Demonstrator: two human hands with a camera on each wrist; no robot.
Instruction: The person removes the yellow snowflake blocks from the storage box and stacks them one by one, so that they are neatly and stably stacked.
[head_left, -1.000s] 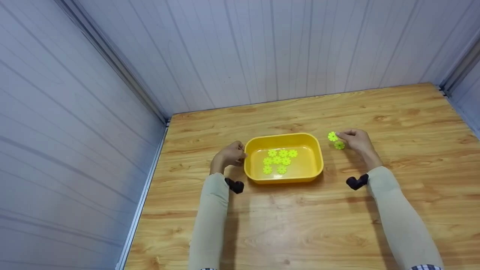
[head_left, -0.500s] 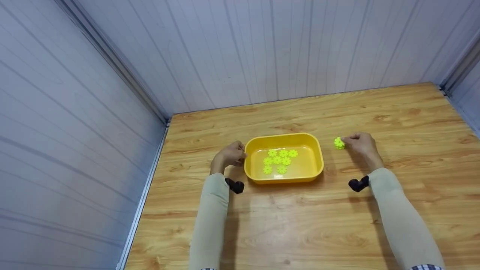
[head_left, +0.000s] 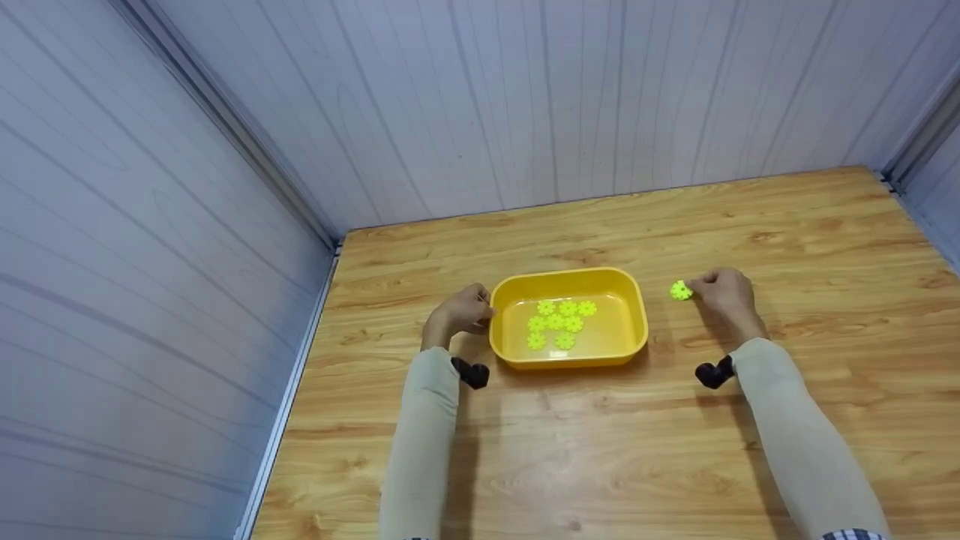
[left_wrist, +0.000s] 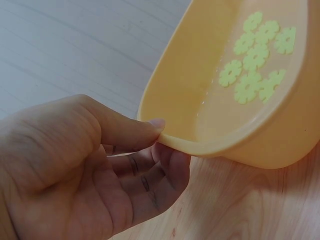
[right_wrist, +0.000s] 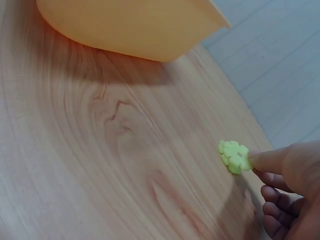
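Note:
A yellow plastic tub (head_left: 568, 274) stands mid-table with several green flower-shaped pieces (head_left: 559, 322) lying flat inside. My left hand (head_left: 484, 311) pinches the tub's left rim (left_wrist: 200, 145) between thumb and curled fingers (left_wrist: 165, 165); the pieces (left_wrist: 255, 55) show past it. Right of the tub, my right hand (head_left: 694, 289) holds a green flower piece (head_left: 680, 290) at its fingertips, low on the wood. In the right wrist view that piece (right_wrist: 234, 156) sits tilted against the tabletop with one fingertip (right_wrist: 262, 160) on its edge and the other fingers curled below. The tub's outer wall (right_wrist: 130, 25) lies beyond.
The wooden table (head_left: 600, 450) is boxed in by pale panelled walls (head_left: 525, 97) at the back and left, with a metal strip (head_left: 300, 367) along its left edge. Black wrist mounts (head_left: 472, 373) hang under both sleeves.
The right hand came down and slightly right with its raised green piece, onto where a second piece lay; only one green spot shows now. The left hand and tub stayed put.

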